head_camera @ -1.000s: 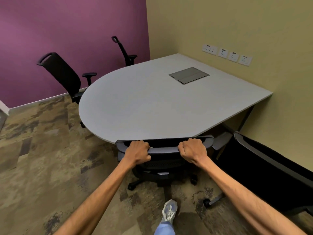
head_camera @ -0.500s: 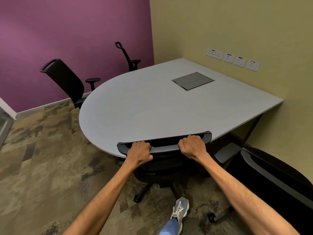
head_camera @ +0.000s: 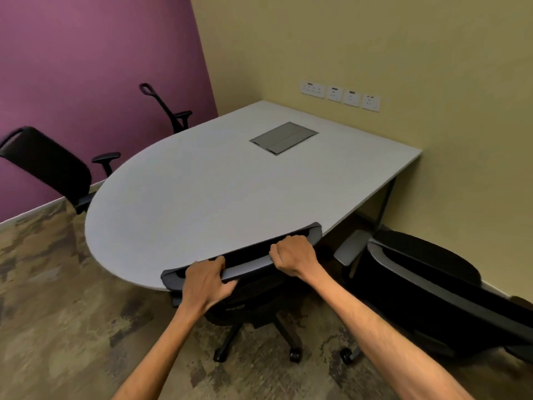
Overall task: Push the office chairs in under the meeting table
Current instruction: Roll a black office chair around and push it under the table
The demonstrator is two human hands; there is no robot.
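The top rail of a chair [head_camera: 248, 262] at the desk [head_camera: 202, 197] edge is gripped by the left hand [head_camera: 206, 280] and right hand [head_camera: 292, 256].

Office chairs, black: four. One chair [head_camera: 245, 272] at 6 o'clock of the table, its top rail at the table edge; a second chair [head_camera: 432, 281] at 4 o'clock by the tan wall; a third chair [head_camera: 49, 166] at 9 o'clock; a fourth chair [head_camera: 170, 111] at 11 o'clock, seen edge-on against the purple wall. Meeting table [head_camera: 202, 192], grey, one rounded end: one. Cable hatch [head_camera: 284, 138] set flush in the tabletop: one. Wall socket plates [head_camera: 340, 95] at 1 o'clock: four, in a row. Hands: two, left hand [head_camera: 206, 281] and right hand [head_camera: 291, 256], both on the nearest chair's top rail. Walls: two, one purple, one tan.
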